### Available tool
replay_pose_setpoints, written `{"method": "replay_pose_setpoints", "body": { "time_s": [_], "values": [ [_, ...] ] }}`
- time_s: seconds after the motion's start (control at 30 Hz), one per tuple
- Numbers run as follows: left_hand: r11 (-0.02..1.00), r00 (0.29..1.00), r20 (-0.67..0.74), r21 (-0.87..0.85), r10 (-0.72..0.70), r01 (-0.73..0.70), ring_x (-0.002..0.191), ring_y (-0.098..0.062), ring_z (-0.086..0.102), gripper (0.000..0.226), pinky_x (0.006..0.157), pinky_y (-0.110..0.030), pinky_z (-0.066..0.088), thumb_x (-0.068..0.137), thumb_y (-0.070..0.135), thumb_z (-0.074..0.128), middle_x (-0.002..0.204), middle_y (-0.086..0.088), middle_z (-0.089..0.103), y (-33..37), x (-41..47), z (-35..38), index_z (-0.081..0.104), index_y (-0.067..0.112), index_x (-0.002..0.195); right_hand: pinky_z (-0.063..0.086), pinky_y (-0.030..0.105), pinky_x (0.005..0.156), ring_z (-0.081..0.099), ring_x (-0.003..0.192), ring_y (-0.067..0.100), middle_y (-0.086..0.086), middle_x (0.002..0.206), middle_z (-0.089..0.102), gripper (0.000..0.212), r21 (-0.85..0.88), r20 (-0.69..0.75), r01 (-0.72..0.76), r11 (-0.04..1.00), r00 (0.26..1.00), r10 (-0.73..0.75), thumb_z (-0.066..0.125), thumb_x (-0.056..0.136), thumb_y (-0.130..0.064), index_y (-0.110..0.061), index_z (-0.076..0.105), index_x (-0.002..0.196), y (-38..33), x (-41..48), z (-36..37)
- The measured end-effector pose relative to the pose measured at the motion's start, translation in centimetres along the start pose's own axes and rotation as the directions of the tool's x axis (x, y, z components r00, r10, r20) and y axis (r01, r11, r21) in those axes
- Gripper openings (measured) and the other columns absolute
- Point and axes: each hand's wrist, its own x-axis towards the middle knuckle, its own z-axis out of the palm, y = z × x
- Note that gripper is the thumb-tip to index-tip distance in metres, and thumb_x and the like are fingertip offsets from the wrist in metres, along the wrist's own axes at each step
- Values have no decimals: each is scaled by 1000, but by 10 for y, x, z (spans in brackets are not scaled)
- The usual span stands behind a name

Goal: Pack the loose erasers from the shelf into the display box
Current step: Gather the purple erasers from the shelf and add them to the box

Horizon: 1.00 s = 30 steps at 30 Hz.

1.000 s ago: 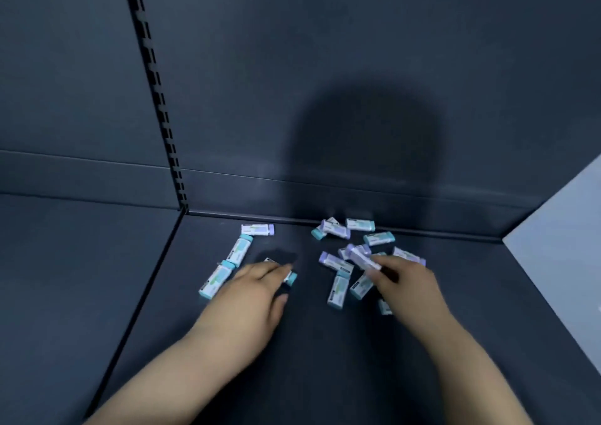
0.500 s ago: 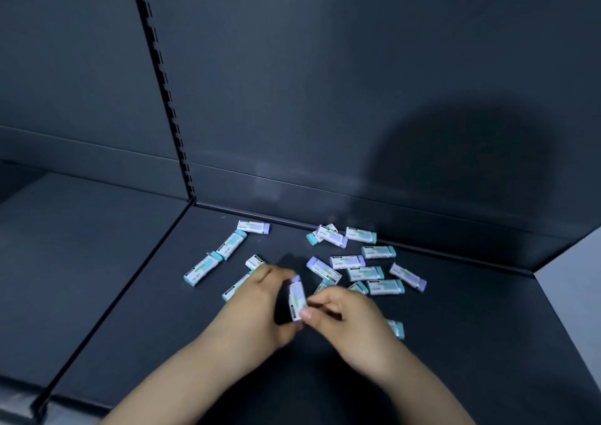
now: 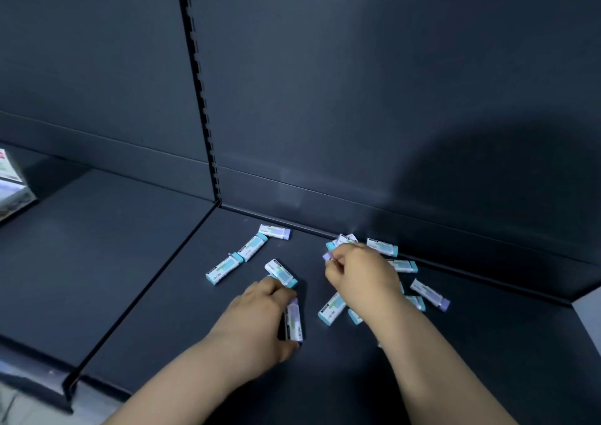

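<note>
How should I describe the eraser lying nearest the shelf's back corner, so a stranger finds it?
Follow the slotted upright down to where it meets the dark shelf. The first eraser right of that corner lies along the back wall. Its end is purple; the two erasers beside it have teal ends.

My left forearm comes in over the front edge of the shelf (image 3: 162, 343), slanting toward its back edge; my left hand (image 3: 260, 317) lies knuckles up, fingers and thumb curled round a purple-tipped eraser (image 3: 294, 322) held along its inner side; my right forearm crosses the front edge further right; my right hand (image 3: 361, 278) reaches nearer the back edge, knuckles up, its fingertips (image 3: 336, 260) bunched, pinching a far eraser (image 3: 327, 257); my hands are apart.
</note>
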Motion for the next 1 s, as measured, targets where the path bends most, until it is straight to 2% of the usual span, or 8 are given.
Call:
{"method": "replay_pose_setpoints", "body": {
  "time_s": [0.07, 0.17, 0.23, 0.3, 0.5, 0.67, 0.77, 1.0],
  "values": [
    [999, 1000, -20, 43, 12, -11, 125, -10, 32, 68, 103, -23, 30, 77, 45, 62, 132, 13, 34, -6, -4, -6, 32, 33, 137, 44, 19, 60, 55, 65, 10, -5, 76, 62, 17, 393, 64, -76, 917, 996, 55, 49, 89, -24, -23, 57, 104, -5, -11, -5],
    [993, 1000, -16, 113, 20, -18, 125, -10, 34, 68, 103, -24, 30, 76, 45, 61, 135, 14, 35, -17, -11, -19, 31, 35, 136, 43, 17, 51, 49, 46, 5, -4, 72, 59, 14, 569, 286, -184, 802, 958, 18, 49, 91, -20, -28, 53, 101, -15, -32, -6],
    [990, 999, -3, 139, 36, -35, 125, -9, 34, 65, 101, -23, 29, 76, 44, 60, 135, 16, 37, -22, -14, -26, 33, 37, 135, 48, 28, 56, 54, 44, 8, -1, 75, 65, 9, 526, 389, -199, 827, 921, -26, 50, 92, -21, -29, 53, 94, -23, -45, -1],
    [987, 999, 19, 155, 50, -52, 126, -8, 32, 64, 99, -23, 27, 76, 41, 61, 135, 18, 37, -26, -17, -30, 33, 39, 133, 48, 23, 54, 57, 44, 8, -2, 72, 65, 7, 470, 406, -189, 862, 914, -21, 51, 91, -21, -27, 53, 89, -30, -55, 6],
    [968, 992, 100, 232, 76, -98, 128, -12, 29, 66, 101, -27, 26, 76, 42, 61, 136, 12, 34, -29, -22, -27, 32, 38, 135, 47, 31, 70, 59, 79, 21, 3, 87, 57, 13, 141, 117, 86, 986, 988, -103, 50, 89, -26, -19, 51, 101, -53, -71, 17],
    [963, 988, 131, 248, 77, -108, 130, -13, 27, 73, 103, -29, 25, 77, 49, 61, 139, 11, 32, -35, -23, -26, 27, 36, 140, 40, 21, 80, 48, 88, 10, -6, 99, 44, 48, 237, 304, 54, 970, 944, -127, 69, 78, -37, -26, 51, 121, -57, -69, 18],
    [962, 985, 158, 250, 73, -112, 130, -13, 27, 75, 105, -29, 25, 76, 52, 62, 139, 10, 31, -38, -23, -26, 26, 35, 141, 39, 26, 98, 46, 112, 11, -6, 119, 40, 73, 164, 454, 133, 978, 870, -194, 77, 68, -39, -32, 42, 132, -47, -63, 16],
    [980, 988, 95, 148, 123, -136, 124, -9, 34, 64, 98, -26, 27, 73, 50, 62, 131, 13, 38, -41, -22, -26, 36, 40, 130, 43, 29, 95, 44, 110, 13, -5, 113, 40, 56, 119, 400, 200, 973, 887, -231, 72, 64, -41, -30, 52, 115, -48, -61, 22]
  ]
}}
